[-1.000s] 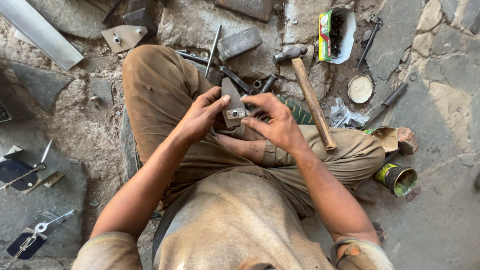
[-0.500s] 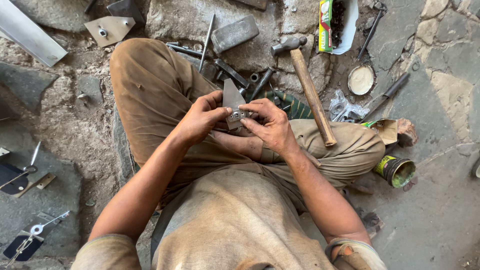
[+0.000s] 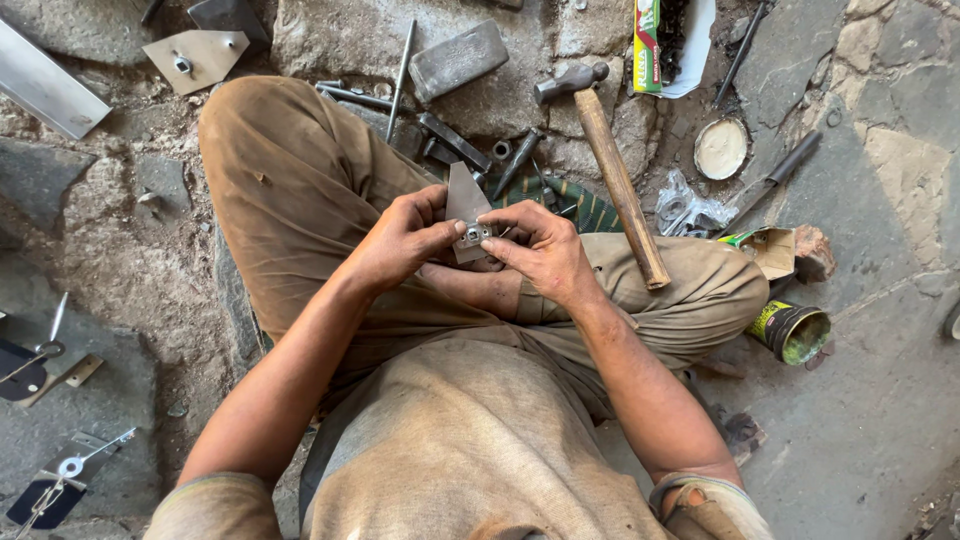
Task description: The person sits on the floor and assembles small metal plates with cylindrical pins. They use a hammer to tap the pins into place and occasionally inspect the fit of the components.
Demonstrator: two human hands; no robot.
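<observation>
Both hands grip a small flat grey metal plate (image 3: 466, 208) with a nut at its lower end, held upright over the person's crossed legs: left hand (image 3: 400, 240) pinching its left edge, right hand (image 3: 545, 250) its right. A wooden-handled hammer (image 3: 612, 165) leans on the right knee, near a green tin can (image 3: 792, 332) on the stone floor (image 3: 880, 200)

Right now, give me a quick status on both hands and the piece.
Left hand and right hand both pinching small grey metal plate over the lap. Hammer resting on right leg, apart from hands. Nothing blocking.
</observation>
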